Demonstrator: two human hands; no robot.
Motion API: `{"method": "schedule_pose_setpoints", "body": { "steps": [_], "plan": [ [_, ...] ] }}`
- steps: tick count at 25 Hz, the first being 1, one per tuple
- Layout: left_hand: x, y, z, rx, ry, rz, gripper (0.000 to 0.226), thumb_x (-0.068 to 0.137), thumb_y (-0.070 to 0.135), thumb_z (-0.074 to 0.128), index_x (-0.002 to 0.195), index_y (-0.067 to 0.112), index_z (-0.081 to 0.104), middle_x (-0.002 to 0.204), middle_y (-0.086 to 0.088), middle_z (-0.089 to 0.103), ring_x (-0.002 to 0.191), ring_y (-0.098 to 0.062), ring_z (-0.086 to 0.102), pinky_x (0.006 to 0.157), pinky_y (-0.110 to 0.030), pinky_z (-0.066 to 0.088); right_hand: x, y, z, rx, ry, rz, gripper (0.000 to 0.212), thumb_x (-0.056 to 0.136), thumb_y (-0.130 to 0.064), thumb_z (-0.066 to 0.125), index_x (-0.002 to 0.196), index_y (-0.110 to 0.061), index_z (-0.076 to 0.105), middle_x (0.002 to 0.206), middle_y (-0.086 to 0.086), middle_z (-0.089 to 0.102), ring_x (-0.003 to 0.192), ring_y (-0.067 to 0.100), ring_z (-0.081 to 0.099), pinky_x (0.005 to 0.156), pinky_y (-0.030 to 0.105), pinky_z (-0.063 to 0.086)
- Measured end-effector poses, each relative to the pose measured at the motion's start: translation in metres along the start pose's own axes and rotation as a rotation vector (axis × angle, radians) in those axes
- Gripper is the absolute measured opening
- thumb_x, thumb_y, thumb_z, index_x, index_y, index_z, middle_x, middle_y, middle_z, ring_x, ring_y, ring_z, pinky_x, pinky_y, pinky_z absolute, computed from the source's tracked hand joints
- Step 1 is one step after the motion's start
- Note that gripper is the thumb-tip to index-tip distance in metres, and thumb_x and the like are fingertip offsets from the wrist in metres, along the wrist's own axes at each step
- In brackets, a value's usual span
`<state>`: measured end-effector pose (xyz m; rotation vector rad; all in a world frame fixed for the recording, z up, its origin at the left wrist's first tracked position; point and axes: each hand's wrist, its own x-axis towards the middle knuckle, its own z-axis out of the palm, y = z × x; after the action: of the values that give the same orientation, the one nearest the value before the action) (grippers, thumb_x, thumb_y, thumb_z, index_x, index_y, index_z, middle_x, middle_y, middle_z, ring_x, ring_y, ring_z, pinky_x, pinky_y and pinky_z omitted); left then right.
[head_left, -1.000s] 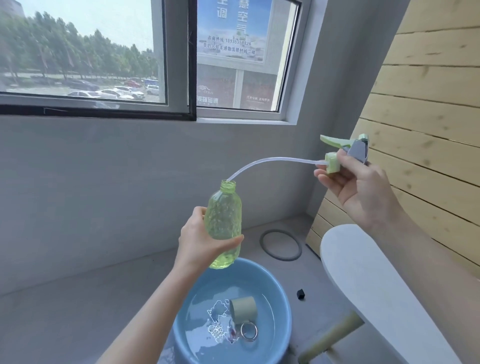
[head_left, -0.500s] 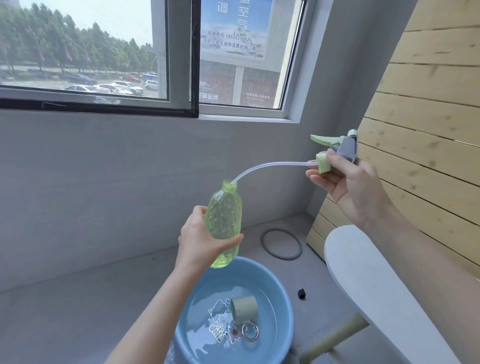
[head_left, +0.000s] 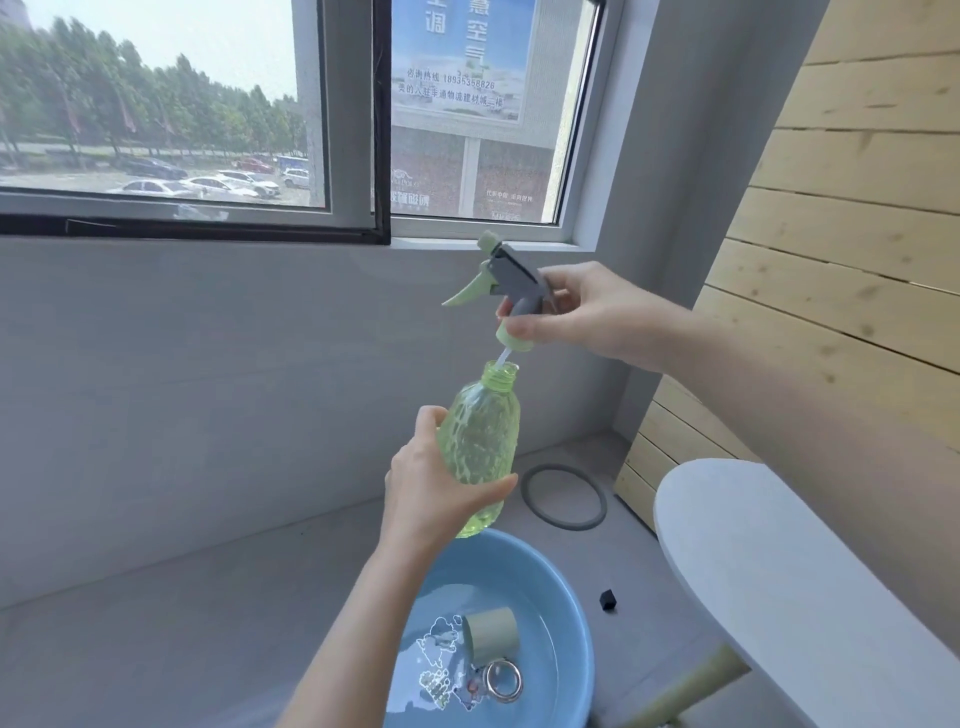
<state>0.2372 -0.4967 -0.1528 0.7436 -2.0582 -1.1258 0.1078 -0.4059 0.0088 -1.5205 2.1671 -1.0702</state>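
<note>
Grip, left hand (head_left: 436, 499): fingers and thumb wrap round the lower body of the green spray bottle (head_left: 480, 441), with the thumb across the near face. Bottle is held in the air, nearly upright, with its neck tilted slightly to the right. In this view its base sits over the far rim of the blue basin (head_left: 524, 564). Bottle wall is translucent and textured, so the liquid level inside cannot be read. Mouth is uncapped.

Grip, right hand (head_left: 587, 312): thumb and fingertips pinch the trigger spray head (head_left: 511, 278) at its neck and pale green screw collar (head_left: 515, 339). Nozzle points up and to the left; trigger lever juts out to the left. Dip tube (head_left: 502, 358) runs from the collar down into the bottle mouth. Collar sits just above the mouth, apart from it and not threaded on.

Basin stands on the grey floor (head_left: 156, 649) below the left forearm and holds shallow clear water. In the water are a pale green cylinder (head_left: 491, 634) lying on its side and a metal ring (head_left: 520, 682) just beside it, nearer the camera. A printed cartoon figure (head_left: 439, 660) shows on the basin bottom, left of the cylinder.

Beyond the basin, a grey rubber ring (head_left: 526, 493) lies flat on the floor near the corner. A small black block (head_left: 608, 598) lies right of the basin. A white oval counter (head_left: 779, 597) on a pale green leg (head_left: 685, 691) fills the lower right. A wooden plank wall (head_left: 857, 208) stands behind it. A window (head_left: 337, 104) sits above the grey wall.
</note>
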Motion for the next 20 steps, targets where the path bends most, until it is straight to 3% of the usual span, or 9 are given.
{"method": "schedule_pose_setpoints", "body": {
  "steps": [8, 13, 18, 20],
  "plan": [
    [0.016, 0.004, 0.006, -0.037, 0.018, -0.031, 0.066, 0.059, 0.045, 0.085, 0.105, 0.031, 0.04, 0.087, 0.024, 0.047, 0.09, -0.013, 0.046, 0.074, -0.028, 0.037, 0.029, 0.004, -0.002, 0.012, -0.155, 0.052, 0.024, 0.085, 0.001, 0.067, 0.108, 0.003, 0.063, 0.098, 0.012, 0.066, 0.081, 0.008, 0.065, 0.073, 0.015, 0.052],
    [0.021, -0.001, 0.005, -0.061, 0.044, -0.085, 0.065, 0.059, 0.044, 0.085, 0.104, 0.031, 0.04, 0.085, 0.02, 0.049, 0.085, -0.013, 0.043, 0.071, -0.028, 0.036, 0.045, 0.011, 0.008, 0.025, -0.218, 0.049, 0.023, 0.084, 0.0, 0.067, 0.107, 0.002, 0.064, 0.098, 0.011, 0.066, 0.088, 0.014, 0.066, 0.081, 0.02, 0.055],
    [0.025, -0.008, 0.0, -0.035, 0.05, -0.11, 0.066, 0.059, 0.044, 0.085, 0.105, 0.03, 0.04, 0.087, 0.017, 0.051, 0.087, -0.016, 0.044, 0.071, -0.028, 0.036, 0.055, 0.008, 0.013, -0.053, -0.275, 0.0, 0.024, 0.083, 0.001, 0.068, 0.107, 0.002, 0.065, 0.098, 0.011, 0.068, 0.083, 0.008, 0.067, 0.075, 0.017, 0.053],
    [0.024, -0.008, -0.002, -0.028, 0.043, -0.095, 0.066, 0.059, 0.045, 0.085, 0.107, 0.031, 0.041, 0.093, 0.014, 0.054, 0.089, -0.016, 0.044, 0.072, -0.027, 0.036, 0.056, 0.006, 0.009, -0.137, -0.281, -0.041, 0.025, 0.083, -0.002, 0.07, 0.107, -0.001, 0.066, 0.105, 0.014, 0.071, 0.092, 0.015, 0.068, 0.085, 0.025, 0.055]
  ]
}}
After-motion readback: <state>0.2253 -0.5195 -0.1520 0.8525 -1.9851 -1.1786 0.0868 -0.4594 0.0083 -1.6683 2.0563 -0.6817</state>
